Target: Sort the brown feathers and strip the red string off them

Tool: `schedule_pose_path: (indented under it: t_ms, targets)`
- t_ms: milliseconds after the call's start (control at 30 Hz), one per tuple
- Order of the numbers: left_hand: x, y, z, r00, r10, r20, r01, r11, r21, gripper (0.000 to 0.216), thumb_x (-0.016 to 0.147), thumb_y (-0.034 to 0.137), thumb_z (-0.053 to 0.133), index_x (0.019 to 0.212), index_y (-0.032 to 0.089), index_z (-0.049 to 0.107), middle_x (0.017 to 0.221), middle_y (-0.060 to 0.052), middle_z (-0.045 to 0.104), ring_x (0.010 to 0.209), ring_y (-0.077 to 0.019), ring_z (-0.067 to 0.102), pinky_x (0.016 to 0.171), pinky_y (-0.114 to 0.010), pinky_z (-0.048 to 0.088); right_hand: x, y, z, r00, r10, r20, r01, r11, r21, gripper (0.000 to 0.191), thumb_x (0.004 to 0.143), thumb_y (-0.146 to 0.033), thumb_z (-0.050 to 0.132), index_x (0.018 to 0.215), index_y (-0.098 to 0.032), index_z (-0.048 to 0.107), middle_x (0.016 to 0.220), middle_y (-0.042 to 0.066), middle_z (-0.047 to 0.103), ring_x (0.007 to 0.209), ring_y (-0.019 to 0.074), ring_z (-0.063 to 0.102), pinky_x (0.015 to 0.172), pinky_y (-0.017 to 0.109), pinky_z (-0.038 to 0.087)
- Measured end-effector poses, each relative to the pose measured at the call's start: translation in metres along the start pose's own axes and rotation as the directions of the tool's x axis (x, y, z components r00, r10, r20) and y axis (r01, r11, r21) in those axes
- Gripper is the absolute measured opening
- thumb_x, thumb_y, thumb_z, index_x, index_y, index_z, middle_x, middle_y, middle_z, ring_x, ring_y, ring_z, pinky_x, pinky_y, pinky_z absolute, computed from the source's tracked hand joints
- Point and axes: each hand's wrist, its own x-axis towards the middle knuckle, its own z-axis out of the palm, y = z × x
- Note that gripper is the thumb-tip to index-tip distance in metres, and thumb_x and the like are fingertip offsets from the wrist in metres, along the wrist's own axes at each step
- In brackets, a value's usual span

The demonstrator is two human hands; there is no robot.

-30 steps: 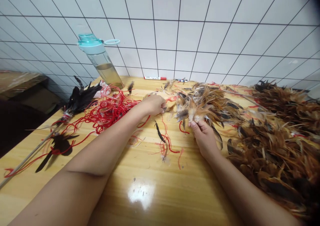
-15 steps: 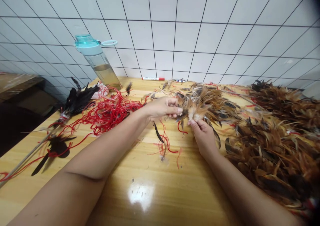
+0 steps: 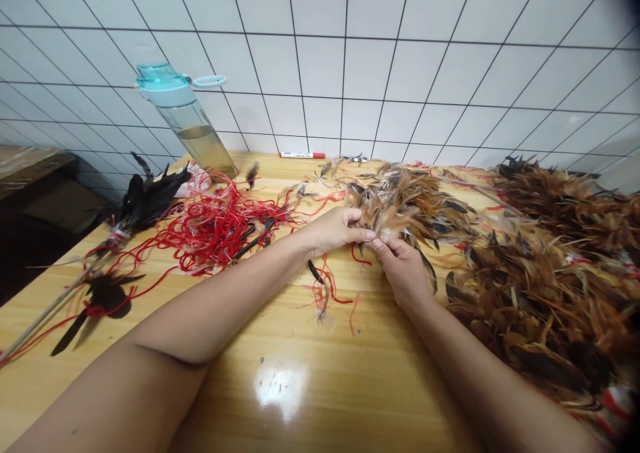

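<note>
A bunch of brown and orange feathers lies at the middle of the wooden table. My right hand pinches the quill ends of this bunch from below. My left hand meets it from the left, fingers pinched on the same feather ends. The two hands touch at the fingertips. Loose red string pieces lie on the table just under the hands.
A big heap of brown feathers covers the right side. A tangle of red string lies left of the hands, with a black feather stick beyond. A teal-lidded water bottle and a red marker stand by the tiled wall.
My left hand has moved right from the red string side to the feather bunch and pinched its ends beside my right hand. My right hand has held the bunch throughout.
</note>
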Motion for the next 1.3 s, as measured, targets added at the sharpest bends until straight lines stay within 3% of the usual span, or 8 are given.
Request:
schedule_pose_path:
  t_ms: [133, 300, 567, 767, 1000, 1300]
  targets:
    - [0.000, -0.002, 0.001, 1.000, 0.017, 0.012, -0.018, 0.998, 0.067, 0.024, 0.067, 0.029, 0.072, 0.075, 0.011, 0.059, 0.067, 0.001, 0.059, 0.062, -0.0081, 0.053, 0.063, -0.021, 0.042, 0.001, 0.004, 0.000, 0.999, -0.027, 0.047, 0.027, 1.000, 0.002, 0.020, 0.074, -0.037, 0.061, 0.076, -0.018, 0.069, 0.077, 0.003, 0.070, 0.077, 0.0180, 0.062, 0.077, 0.031, 0.047]
    - [-0.002, 0.003, -0.003, 0.993, 0.021, 0.114, -0.017, 0.999, -0.036, 0.028, 0.069, 0.031, 0.072, 0.078, 0.011, 0.055, 0.068, 0.000, 0.061, 0.063, -0.0075, 0.055, 0.062, -0.020, 0.043, 0.002, 0.006, -0.001, 0.989, -0.126, 0.079, 0.134, 0.986, -0.100, 0.018, 0.078, -0.033, 0.056, 0.071, -0.020, 0.066, 0.077, 0.002, 0.068, 0.079, 0.0179, 0.061, 0.079, 0.031, 0.046]
    - [-0.004, 0.008, -0.008, 0.991, -0.104, 0.085, 0.102, 0.994, 0.035, 0.023, 0.067, 0.024, 0.074, 0.071, 0.010, 0.055, 0.061, -0.001, 0.060, 0.056, -0.0069, 0.055, 0.053, -0.018, 0.042, 0.000, -0.001, -0.001, 0.974, -0.192, 0.123, 0.214, 0.955, -0.204, 0.021, 0.081, -0.031, 0.050, 0.069, -0.019, 0.062, 0.073, 0.003, 0.067, 0.073, 0.0174, 0.060, 0.072, 0.030, 0.045]
    - [-0.003, 0.008, 0.005, 0.997, -0.048, 0.058, 0.044, 0.997, 0.070, 0.022, 0.068, 0.021, 0.071, 0.068, 0.012, 0.051, 0.059, 0.000, 0.060, 0.055, -0.0084, 0.058, 0.053, -0.019, 0.045, -0.001, 0.006, -0.001, 0.971, -0.204, 0.128, 0.238, 0.901, -0.364, 0.022, 0.082, -0.027, 0.047, 0.071, -0.020, 0.064, 0.078, 0.007, 0.070, 0.076, 0.0209, 0.061, 0.076, 0.034, 0.045]
    - [-0.004, 0.003, 0.010, 0.998, 0.070, -0.003, -0.065, 0.944, 0.322, 0.026, 0.070, 0.032, 0.068, 0.065, 0.014, 0.050, 0.057, 0.004, 0.056, 0.053, -0.0077, 0.052, 0.049, -0.018, 0.037, -0.003, 0.011, -0.001, 0.970, -0.225, 0.089, 0.240, 0.849, -0.471, 0.024, 0.083, -0.025, 0.046, 0.070, -0.021, 0.065, 0.079, 0.008, 0.070, 0.080, 0.0224, 0.061, 0.078, 0.036, 0.045]
    - [-0.001, -0.004, 0.008, 0.998, 0.032, -0.060, -0.027, 0.997, 0.075, 0.026, 0.068, 0.032, 0.071, 0.074, 0.011, 0.058, 0.061, 0.002, 0.055, 0.055, -0.0063, 0.049, 0.053, -0.018, 0.036, -0.002, 0.003, -0.002, 0.974, -0.213, 0.082, 0.228, 0.914, -0.336, 0.021, 0.084, -0.031, 0.050, 0.080, -0.020, 0.067, 0.084, 0.007, 0.069, 0.080, 0.0201, 0.061, 0.078, 0.033, 0.045]
